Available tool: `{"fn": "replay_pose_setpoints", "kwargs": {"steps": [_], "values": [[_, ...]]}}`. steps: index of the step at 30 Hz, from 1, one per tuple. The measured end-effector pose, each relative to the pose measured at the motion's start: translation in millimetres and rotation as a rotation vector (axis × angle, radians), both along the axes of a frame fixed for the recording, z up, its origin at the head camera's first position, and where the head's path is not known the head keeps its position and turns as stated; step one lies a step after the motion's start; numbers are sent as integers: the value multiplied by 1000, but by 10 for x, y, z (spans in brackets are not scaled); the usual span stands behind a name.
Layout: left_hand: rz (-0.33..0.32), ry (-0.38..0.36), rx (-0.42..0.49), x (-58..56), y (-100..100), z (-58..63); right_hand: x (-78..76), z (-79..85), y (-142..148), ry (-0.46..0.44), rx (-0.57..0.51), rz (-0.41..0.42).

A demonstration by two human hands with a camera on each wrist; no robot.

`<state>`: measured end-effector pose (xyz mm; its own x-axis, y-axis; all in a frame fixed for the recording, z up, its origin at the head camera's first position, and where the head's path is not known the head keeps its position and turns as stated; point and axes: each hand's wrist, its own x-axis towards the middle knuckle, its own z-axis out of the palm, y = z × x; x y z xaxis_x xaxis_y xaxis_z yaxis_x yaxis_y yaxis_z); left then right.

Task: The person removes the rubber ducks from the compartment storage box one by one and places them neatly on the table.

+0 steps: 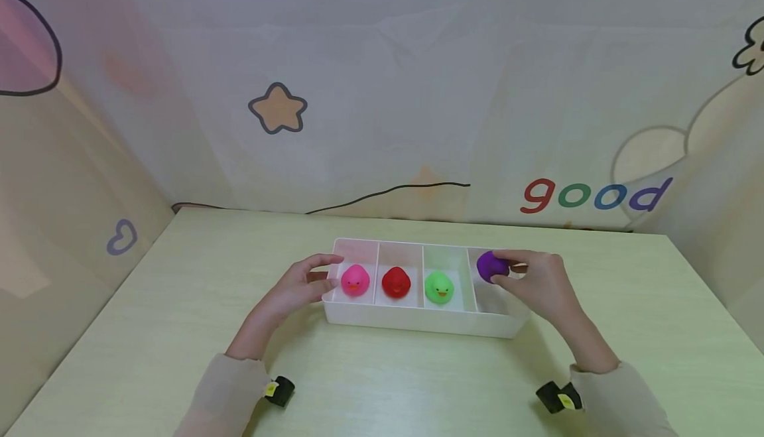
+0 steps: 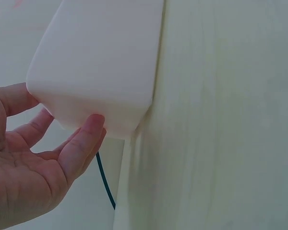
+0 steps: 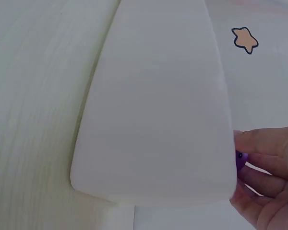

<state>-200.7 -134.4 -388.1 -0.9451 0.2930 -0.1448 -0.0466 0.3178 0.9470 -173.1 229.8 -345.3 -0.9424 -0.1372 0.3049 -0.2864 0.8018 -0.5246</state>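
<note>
Pale walls (image 1: 382, 92) on three sides enclose one light surface (image 1: 388, 390). At far left, one purple heart (image 1: 122, 237) is drawn on the side wall. Next comes the first of two pale sleeves (image 1: 221, 390), then one outlined star (image 1: 278, 108) on the back wall and, below it, one of two black devices (image 1: 283, 392) at the wrists.

The left hand (image 1: 301, 288) grips the left end of one white tray (image 1: 418, 322), its fingers bent about the rim and the thumb against the end wall. Three thin dividers split the tray into four compartments, side by side. The first contains one pink toy duck (image 1: 355, 282), the second one red toy duck (image 1: 396, 283), the third one green toy duck (image 1: 439, 288); each of these three has a small beak. At the fourth is one purple toy (image 1: 491, 266), pinched between the thumb and fingers of the right hand (image 1: 537, 284); whether it touches the compartment floor I cannot tell. In the right wrist view, one dark eye shows on it.

Further right are the second black device, the second sleeve and, on the back wall, one four-letter word, "good" (image 1: 595, 196). One partly cropped flower outline (image 1: 751, 47) ends the row.
</note>
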Motion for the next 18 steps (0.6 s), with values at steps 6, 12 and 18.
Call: {"fn": "replay_pose_setpoints", "kwargs": {"steps": [6,12,18], "values": [[-2,0,15,-5,-9,-9,-15,63,113,-18,-105,-35],[-6,-3,27,-5,-13,-16,-63,106,231,-39,-187,-78],[0,-7,11,-11,-11,-22,-133,141,368,-57,-250,-100]]}}
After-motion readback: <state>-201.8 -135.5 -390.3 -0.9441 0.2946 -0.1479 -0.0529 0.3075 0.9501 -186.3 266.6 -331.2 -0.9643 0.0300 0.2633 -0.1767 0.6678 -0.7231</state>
